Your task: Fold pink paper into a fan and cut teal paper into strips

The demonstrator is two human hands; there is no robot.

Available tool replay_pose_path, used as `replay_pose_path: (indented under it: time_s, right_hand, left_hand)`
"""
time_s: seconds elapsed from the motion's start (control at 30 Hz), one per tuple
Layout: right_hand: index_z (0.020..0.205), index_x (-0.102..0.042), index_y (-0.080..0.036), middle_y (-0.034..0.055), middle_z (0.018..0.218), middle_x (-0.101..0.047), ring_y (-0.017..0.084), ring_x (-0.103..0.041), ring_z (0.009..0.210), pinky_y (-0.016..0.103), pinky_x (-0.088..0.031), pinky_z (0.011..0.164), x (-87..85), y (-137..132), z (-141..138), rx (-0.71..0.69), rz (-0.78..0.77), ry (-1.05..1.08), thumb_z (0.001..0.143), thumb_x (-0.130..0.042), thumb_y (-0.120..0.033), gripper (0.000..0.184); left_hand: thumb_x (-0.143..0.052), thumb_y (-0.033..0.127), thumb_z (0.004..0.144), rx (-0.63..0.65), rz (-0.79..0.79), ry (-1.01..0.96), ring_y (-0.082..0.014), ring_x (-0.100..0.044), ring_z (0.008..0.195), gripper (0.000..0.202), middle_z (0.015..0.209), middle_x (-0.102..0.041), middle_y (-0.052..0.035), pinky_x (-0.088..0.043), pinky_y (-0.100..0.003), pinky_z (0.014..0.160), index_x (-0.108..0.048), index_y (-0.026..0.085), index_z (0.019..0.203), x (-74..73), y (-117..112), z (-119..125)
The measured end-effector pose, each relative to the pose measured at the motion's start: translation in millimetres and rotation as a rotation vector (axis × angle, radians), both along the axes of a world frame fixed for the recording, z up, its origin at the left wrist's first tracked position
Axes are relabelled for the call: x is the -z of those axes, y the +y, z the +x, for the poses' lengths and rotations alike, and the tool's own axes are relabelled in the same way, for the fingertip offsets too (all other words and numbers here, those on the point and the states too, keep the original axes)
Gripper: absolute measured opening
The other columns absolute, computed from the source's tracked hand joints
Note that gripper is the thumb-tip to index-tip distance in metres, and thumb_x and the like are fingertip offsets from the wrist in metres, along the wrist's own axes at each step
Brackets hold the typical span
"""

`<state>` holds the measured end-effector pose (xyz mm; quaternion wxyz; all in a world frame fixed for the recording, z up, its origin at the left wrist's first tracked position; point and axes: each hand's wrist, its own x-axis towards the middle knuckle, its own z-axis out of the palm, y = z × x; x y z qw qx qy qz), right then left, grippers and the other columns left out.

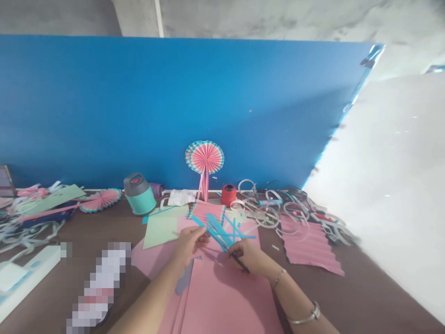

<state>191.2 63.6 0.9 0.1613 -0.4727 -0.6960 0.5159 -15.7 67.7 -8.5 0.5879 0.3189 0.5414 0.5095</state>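
Note:
My left hand [189, 243] is closed in a pinch on thin blue paper strips [219, 229] that fan out above a pink paper sheet [225, 297]. My right hand [248, 257] is closed round a dark pen-like tool [240, 262], its tip resting near the top edge of the pink sheet. Both hands hover over a stack of pink sheets on the brown table [365, 297]. A pleated pink piece [206, 211] lies just behind the strips.
A pink-and-blue paper fan [204, 157] stands against the blue board. Nearby are a teal flask [139, 194], a red thread spool [228, 195], several tape rings [267, 215], pleated pink paper [311, 248], a green sheet [162, 229] and paper scraps at left [31, 218].

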Motion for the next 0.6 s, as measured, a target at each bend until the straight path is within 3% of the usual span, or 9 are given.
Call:
replay_pose_path:
  time_s: [0.23,0.4,0.6]
  right_hand:
    - [0.077,-0.071,-0.01,-0.0032,0.045,-0.05,0.006,-0.04,0.039,0.017,-0.03,0.037,-4.0,-2.0,-3.0,0.036,-0.026,0.0,0.06,-0.057,-0.022,0.025]
    - [0.078,-0.071,-0.011,-0.0026,0.045,-0.053,0.007,-0.042,0.039,0.016,-0.033,0.037,-4.5,-1.5,-3.4,0.044,-0.041,-0.002,0.059,-0.058,-0.023,0.026]
    - [0.075,-0.07,-0.011,-0.0026,0.045,-0.052,0.007,-0.042,0.038,0.016,-0.032,0.036,0.8,-0.2,-1.7,0.031,-0.013,0.021,0.061,-0.057,-0.022,0.022]
  left_hand:
    - [-0.073,0.033,0.062,-0.016,0.02,-0.054,-0.0119,-0.063,0.052,0.024,0.059,-0.066,-0.0039,-0.047,-0.018,0.048,-0.061,0.013,0.064,-7.7,-1.8,1.3]
    - [-0.073,0.031,0.062,-0.048,0.036,-0.073,-0.0091,-0.061,0.05,0.024,0.056,-0.064,0.0,-0.045,-0.016,0.046,-0.056,0.015,0.061,-5.1,1.4,-0.8]
    - [-0.072,0.031,0.063,-0.03,0.035,-0.085,-0.0101,-0.062,0.052,0.023,0.059,-0.066,-0.0015,-0.047,-0.017,0.049,-0.057,0.015,0.065,-3.6,1.7,-1.5]
